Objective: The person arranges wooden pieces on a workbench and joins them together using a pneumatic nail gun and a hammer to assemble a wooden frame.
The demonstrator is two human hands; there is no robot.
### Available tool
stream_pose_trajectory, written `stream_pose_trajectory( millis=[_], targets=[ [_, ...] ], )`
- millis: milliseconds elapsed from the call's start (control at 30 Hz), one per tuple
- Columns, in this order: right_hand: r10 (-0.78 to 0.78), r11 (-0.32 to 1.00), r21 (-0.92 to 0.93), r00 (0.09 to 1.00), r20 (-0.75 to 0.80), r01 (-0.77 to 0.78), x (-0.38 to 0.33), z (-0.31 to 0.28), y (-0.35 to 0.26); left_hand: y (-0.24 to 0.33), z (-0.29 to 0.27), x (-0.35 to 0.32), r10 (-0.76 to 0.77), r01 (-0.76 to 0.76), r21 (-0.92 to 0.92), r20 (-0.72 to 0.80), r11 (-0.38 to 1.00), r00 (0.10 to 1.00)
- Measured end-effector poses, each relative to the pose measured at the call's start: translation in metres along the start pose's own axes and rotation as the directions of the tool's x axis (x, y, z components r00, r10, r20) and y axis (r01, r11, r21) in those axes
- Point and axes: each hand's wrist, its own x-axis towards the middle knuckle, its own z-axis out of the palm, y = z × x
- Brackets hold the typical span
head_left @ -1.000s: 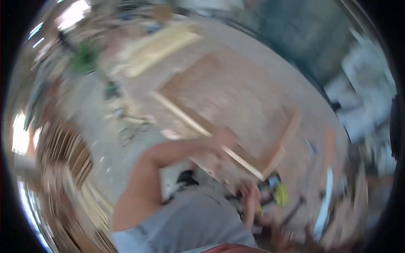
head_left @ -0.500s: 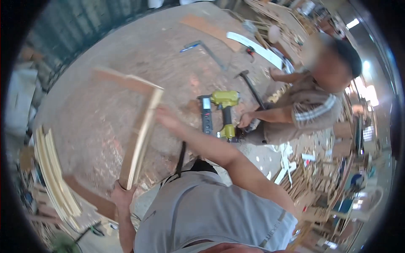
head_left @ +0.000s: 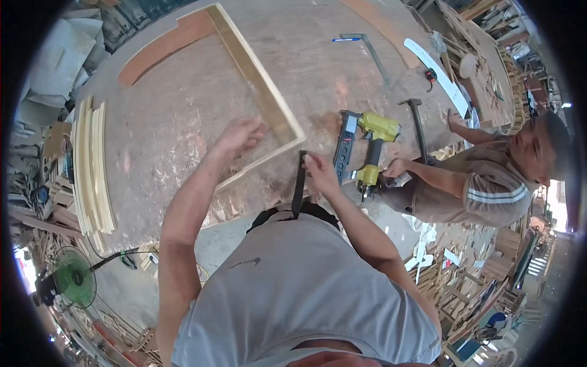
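A three-sided wooden frame (head_left: 258,78) with pale edges lies on the worktable, a curved reddish-brown board (head_left: 171,46) forming its far side. My left hand (head_left: 243,134) is inside the frame, by its near corner, fingers curled and slightly blurred, with nothing visible in them. Just outside that corner, my right hand (head_left: 323,172) has its fingers closed at the upper end of a black strap (head_left: 298,189) that reaches up from my waist. To its right lies a yellow-green nail gun (head_left: 380,127) with a black magazine.
A co-worker (head_left: 483,177) stands at the right, one hand near the nail gun. A hammer (head_left: 417,125), a metal square (head_left: 370,54), a blue pen (head_left: 347,40) and a white curved strip (head_left: 435,76) lie on the table (head_left: 159,153). Wooden strips (head_left: 92,171) are stacked left; a green fan (head_left: 74,277) stands below.
The frame, formerly raised and held by my left hand, now lies turned on the table. My left hand has let go of it. My right hand has moved from its side to the black strap.
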Motion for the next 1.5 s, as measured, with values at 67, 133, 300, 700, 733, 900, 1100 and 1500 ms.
stream_pose_trajectory(
  millis=[67,133,300,700,733,900,1100,1500],
  targets=[
    [0.023,0.998,0.065,1.0,-0.018,-0.021,-0.005,-0.006,0.005,-0.013,0.017,0.001,-0.066,0.059,0.11,0.064,0.992,0.996],
    [0.048,0.988,0.149,0.998,-0.048,-0.04,-0.007,-0.01,-0.006,-0.013,0.046,0.008,-0.06,0.057,0.08,0.041,0.995,0.997],
    [0.056,0.986,0.163,0.99,-0.128,-0.035,-0.02,-0.032,-0.005,-0.002,0.087,0.038,0.012,-0.015,0.048,0.062,0.999,0.998],
    [0.263,0.943,0.266,0.935,-0.236,-0.198,-0.063,-0.076,0.062,0.019,0.125,0.032,0.044,0.015,0.25,-0.231,0.968,0.972],
    [0.264,0.942,0.272,0.937,-0.23,-0.199,-0.059,-0.08,0.062,0.02,0.128,0.03,0.054,0.017,0.265,-0.257,0.964,0.965],
    [0.174,0.958,0.261,0.964,-0.203,-0.118,-0.039,-0.093,0.046,0.013,0.12,0.036,0.066,0.049,0.355,-0.306,0.933,0.95],
    [-0.072,0.994,0.063,0.982,-0.177,0.084,0.017,-0.087,-0.006,0.003,0.115,0.038,0.101,-0.018,0.26,-0.308,0.965,0.946],
    [-0.22,0.964,-0.163,0.975,-0.039,0.211,0.106,-0.055,-0.056,0.006,0.117,0.036,0.118,0.007,0.319,-0.372,0.948,0.921]
  ],
)
